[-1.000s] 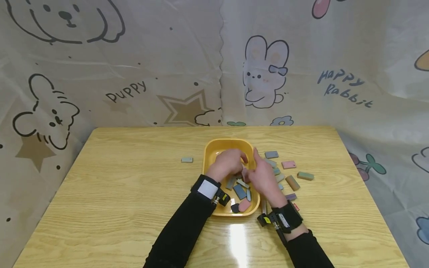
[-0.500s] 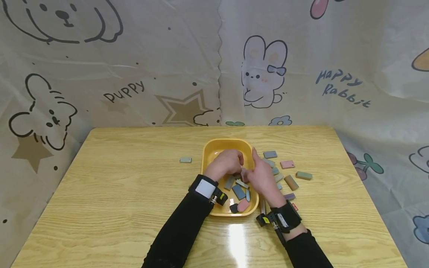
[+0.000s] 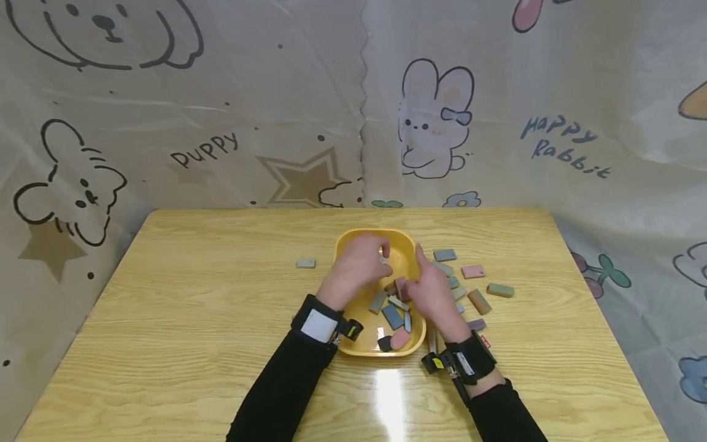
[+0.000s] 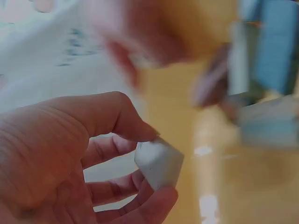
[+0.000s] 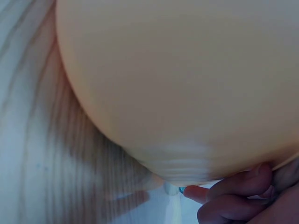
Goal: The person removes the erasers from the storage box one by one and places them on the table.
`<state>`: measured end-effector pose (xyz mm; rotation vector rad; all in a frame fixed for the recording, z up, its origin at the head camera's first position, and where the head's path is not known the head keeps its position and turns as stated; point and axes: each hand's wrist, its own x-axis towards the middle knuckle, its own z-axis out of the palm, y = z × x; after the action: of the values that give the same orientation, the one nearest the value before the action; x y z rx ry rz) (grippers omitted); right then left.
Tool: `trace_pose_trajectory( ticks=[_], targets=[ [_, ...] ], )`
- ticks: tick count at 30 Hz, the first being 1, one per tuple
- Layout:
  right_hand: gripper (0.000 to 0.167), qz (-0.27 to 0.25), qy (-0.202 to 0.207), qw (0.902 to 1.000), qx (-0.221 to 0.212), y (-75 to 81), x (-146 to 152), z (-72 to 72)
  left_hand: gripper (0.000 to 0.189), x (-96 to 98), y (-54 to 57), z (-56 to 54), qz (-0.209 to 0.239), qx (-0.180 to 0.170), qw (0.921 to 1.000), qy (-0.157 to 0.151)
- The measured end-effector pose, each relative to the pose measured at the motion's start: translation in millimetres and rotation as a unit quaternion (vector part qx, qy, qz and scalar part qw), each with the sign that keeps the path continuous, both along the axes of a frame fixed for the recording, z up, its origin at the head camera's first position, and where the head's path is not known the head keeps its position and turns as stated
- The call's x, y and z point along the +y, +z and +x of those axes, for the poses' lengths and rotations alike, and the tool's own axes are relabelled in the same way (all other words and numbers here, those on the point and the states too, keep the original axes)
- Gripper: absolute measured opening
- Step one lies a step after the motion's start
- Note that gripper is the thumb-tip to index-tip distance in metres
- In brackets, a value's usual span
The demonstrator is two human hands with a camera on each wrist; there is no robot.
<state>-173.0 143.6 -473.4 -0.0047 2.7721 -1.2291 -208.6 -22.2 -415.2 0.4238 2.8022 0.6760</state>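
Note:
My left hand (image 3: pixel 359 261) is over the back left part of a yellow plastic tub (image 3: pixel 381 354). Between its thumb and fingertips it pinches a small pale grey block (image 4: pixel 160 163), clearest in the left wrist view. At the tub's right side, my right hand (image 3: pixel 433 293) grips the rim, thumb reaching inside. Curled fingers (image 5: pixel 238 184) show against the outer wall in the right wrist view. Close to that thumb leans a dusky pink block (image 3: pixel 401 287). Around it in the tub lie a grey block (image 3: pixel 378 302), a blue block (image 3: pixel 393 317) and a rounded pink piece (image 3: pixel 400 339).
Several coloured blocks lie on the wooden table (image 3: pixel 193 319) right of the tub, among them a pink block (image 3: pixel 472 271), a brown block (image 3: pixel 479 302) and a green block (image 3: pixel 500 290). One pale block (image 3: pixel 305 263) sits to the left. A printed cloth (image 3: pixel 309 92) hangs behind.
My left hand has lifted away from the blocks near the right thumb and moved back and left, carrying the pale grey block. My right hand has stayed at the rim.

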Motion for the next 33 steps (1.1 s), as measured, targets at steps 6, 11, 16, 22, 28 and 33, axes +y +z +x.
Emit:
trace_pose_trajectory(
  ticks=[6,11,16,22,28,33],
  targets=[
    [0.085,-0.007,-0.005,1.0,-0.004,0.9,-3.1,1.5,0.019,-52.7,12.9,15.3,-0.002,0.085,0.9939,0.071],
    [0.086,-0.003,-0.004,1.0,0.0,1.9,-2.9,1.1,0.019,-96.8,-9.7,25.4,0.006,0.069,0.9897,0.126],
    [0.084,-0.006,-0.002,1.0,-0.005,1.8,-1.4,1.0,0.017,-121.1,-41.0,33.5,-0.01,0.059,0.9886,0.138],
    [0.084,-0.011,-0.002,0.9999,-0.007,0.9,-1.8,2.4,0.019,-130.2,-59.3,38.1,-0.045,0.069,0.9863,0.143],
    [0.085,-0.014,-0.004,0.9999,-0.005,0.7,-1.5,1.9,0.031,-125.3,-37.2,32.7,-0.05,0.052,0.9862,0.149],
    [0.087,-0.015,-0.005,0.9998,-0.009,1.5,-1.1,1.5,0.031,-96.1,2.4,20.6,-0.003,0.071,0.9909,0.114]
  ],
)
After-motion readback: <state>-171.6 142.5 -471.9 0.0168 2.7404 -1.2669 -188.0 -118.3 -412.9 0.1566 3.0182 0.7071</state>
